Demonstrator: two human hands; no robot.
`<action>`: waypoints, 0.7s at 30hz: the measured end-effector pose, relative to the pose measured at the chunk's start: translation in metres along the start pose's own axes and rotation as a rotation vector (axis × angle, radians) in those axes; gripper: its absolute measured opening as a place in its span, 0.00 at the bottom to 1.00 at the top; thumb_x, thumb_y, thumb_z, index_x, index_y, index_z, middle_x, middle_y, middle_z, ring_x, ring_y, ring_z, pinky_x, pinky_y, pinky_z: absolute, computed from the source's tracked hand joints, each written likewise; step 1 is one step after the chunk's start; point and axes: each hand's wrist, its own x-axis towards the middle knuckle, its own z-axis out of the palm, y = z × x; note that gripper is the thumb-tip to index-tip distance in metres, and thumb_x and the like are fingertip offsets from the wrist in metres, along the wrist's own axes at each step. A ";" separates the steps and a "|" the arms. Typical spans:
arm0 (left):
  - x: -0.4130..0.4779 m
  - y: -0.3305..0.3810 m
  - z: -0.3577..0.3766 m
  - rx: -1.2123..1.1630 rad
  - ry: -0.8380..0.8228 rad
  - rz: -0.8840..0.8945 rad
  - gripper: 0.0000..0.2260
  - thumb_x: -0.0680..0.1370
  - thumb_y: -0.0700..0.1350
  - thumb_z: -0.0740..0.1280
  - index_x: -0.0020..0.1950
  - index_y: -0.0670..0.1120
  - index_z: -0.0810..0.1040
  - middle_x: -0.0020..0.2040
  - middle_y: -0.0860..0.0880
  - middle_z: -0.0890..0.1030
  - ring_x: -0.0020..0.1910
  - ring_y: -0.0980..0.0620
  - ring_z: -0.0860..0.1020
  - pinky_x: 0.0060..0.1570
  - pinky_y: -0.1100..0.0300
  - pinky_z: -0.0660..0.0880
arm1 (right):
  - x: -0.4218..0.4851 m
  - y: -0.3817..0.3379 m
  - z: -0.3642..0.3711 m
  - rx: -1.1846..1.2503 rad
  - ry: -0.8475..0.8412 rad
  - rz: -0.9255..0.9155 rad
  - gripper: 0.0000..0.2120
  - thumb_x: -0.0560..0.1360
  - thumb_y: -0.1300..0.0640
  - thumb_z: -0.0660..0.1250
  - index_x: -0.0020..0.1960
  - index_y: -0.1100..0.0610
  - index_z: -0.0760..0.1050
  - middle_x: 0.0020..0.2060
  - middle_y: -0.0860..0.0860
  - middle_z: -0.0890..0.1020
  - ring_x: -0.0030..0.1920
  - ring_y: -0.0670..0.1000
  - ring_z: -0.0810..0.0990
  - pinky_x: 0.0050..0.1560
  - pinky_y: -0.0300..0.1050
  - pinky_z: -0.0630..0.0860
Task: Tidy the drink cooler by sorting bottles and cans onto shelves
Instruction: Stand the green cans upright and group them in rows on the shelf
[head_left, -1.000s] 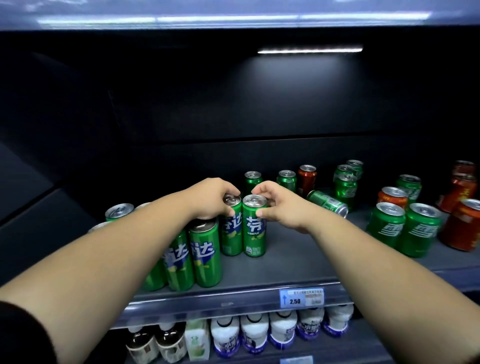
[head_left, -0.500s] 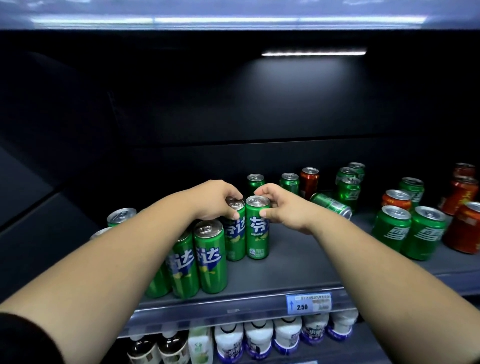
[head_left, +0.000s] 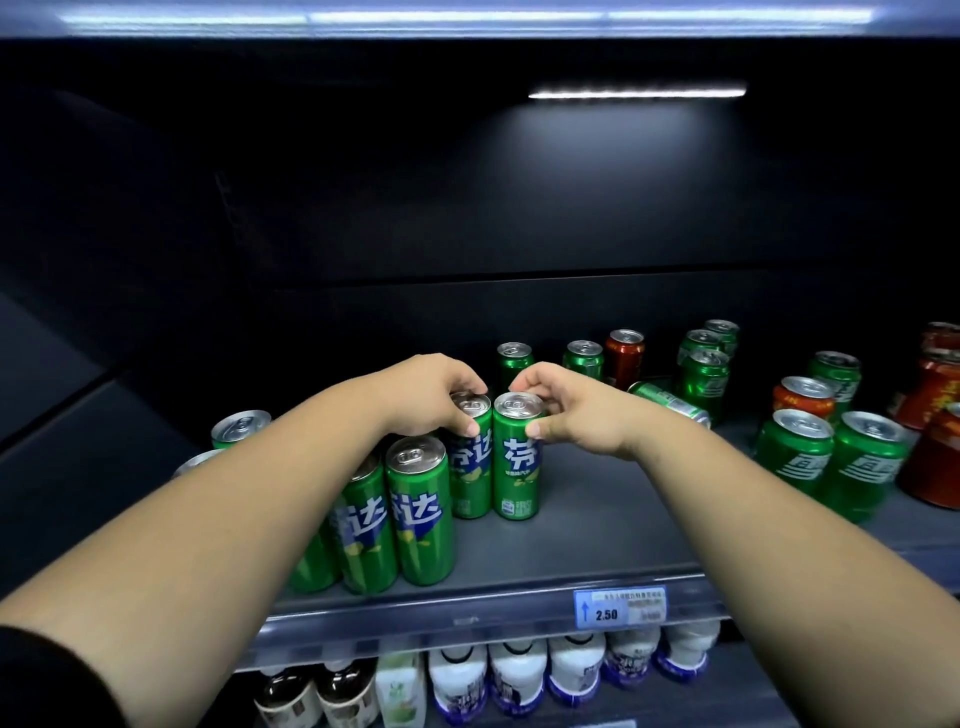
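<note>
My left hand (head_left: 431, 395) grips the rim of one tall green can (head_left: 470, 457), and my right hand (head_left: 566, 410) pinches the top of its neighbour (head_left: 516, 462). Both cans stand upright on the shelf (head_left: 597, 525), touching, at the end of the slim-can cluster. I judge them full, so fairly heavy, rigid, probably slick with chill, though I can't make out condensation. Tall and narrow, they'd tip easily; I'd hold lower on the body rather than the rim.
</note>
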 end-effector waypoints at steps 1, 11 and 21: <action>0.000 0.000 0.000 -0.007 -0.003 -0.002 0.27 0.69 0.45 0.79 0.67 0.48 0.77 0.61 0.52 0.81 0.58 0.54 0.79 0.65 0.56 0.72 | 0.000 0.001 0.002 0.001 0.018 -0.009 0.18 0.76 0.74 0.64 0.62 0.60 0.69 0.55 0.55 0.78 0.53 0.50 0.79 0.55 0.49 0.79; -0.003 0.001 0.004 -0.055 -0.003 -0.025 0.22 0.71 0.44 0.77 0.63 0.53 0.77 0.57 0.54 0.82 0.54 0.53 0.80 0.61 0.52 0.75 | -0.006 0.001 0.006 -0.218 0.092 -0.008 0.35 0.75 0.63 0.71 0.77 0.47 0.63 0.73 0.50 0.71 0.69 0.49 0.72 0.68 0.47 0.73; -0.008 0.039 0.005 0.108 0.139 0.076 0.26 0.67 0.51 0.79 0.64 0.54 0.76 0.62 0.52 0.78 0.60 0.53 0.76 0.62 0.56 0.73 | -0.044 -0.003 -0.008 -0.443 0.135 -0.039 0.39 0.72 0.56 0.76 0.78 0.50 0.63 0.73 0.50 0.71 0.68 0.47 0.71 0.64 0.41 0.69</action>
